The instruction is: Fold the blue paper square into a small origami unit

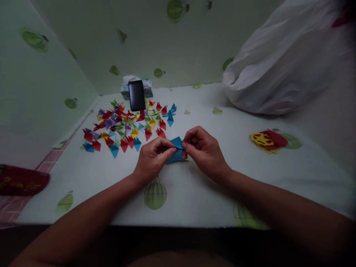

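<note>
Between my two hands is a small piece of blue origami paper (177,142), folded and raised a little. My left hand (152,157) pinches its left edge with thumb and index finger. On the other side, my right hand (204,154) pinches the right corner, its remaining fingers curled. Below the paper lies a blue sheet or stack (174,158) with a yellowish edge and a dark pinkish patch, partly hidden by the hands. Many small folded paper pieces (130,141) in red, blue, yellow, green and purple are spread beyond my left hand.
A black phone (137,96) leans against a tissue box (149,89) near the back wall. At the back right sits a big white plastic bag (267,74). Yellow and red paper cut-outs (263,139) lie on the right. A red object with gold markings (25,181) rests at the left edge.
</note>
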Motion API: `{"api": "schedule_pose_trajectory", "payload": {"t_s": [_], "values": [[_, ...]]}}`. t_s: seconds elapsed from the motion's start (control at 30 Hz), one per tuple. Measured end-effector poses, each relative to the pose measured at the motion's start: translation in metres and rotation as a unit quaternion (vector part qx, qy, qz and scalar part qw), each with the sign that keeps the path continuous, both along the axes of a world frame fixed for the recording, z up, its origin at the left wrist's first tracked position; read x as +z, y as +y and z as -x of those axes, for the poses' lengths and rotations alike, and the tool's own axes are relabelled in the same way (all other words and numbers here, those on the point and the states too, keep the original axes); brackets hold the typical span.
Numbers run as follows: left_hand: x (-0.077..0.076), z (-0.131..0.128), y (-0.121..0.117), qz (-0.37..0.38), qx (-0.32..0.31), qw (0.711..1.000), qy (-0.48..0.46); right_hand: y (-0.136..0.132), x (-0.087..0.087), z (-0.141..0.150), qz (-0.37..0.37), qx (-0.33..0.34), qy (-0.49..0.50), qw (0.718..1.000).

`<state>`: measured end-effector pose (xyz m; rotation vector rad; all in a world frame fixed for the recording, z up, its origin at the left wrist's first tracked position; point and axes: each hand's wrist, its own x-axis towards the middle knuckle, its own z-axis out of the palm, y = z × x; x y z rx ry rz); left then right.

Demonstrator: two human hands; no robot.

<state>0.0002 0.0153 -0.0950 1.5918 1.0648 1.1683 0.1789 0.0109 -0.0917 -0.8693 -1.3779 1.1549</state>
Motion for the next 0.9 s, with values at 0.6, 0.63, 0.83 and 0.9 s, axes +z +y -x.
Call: {"api": "schedule_pose_trajectory", "payload": {"t_s": [0.6, 0.63, 0.83, 0.9], "values": [[0.0048, -0.0043, -0.0023, 0.058, 0.029, 0.997, -0.052, -0.0024, 0.0019, 0.0017, 0.036, 0.009, 0.03, 0.999], [0.0049, -0.0043, -0.0025, 0.055, 0.032, 0.997, -0.051, -0.0023, 0.0021, 0.0017, 0.036, 0.01, 0.028, 0.999], [0.0053, -0.005, -0.0026, 0.059, 0.03, 0.996, -0.065, -0.0023, 0.0025, 0.0019, 0.032, 0.014, 0.017, 0.999], [0.0056, -0.0052, -0.0026, 0.062, 0.03, 0.995, -0.065, -0.0025, 0.0023, 0.002, 0.029, 0.014, 0.015, 0.999]]}}
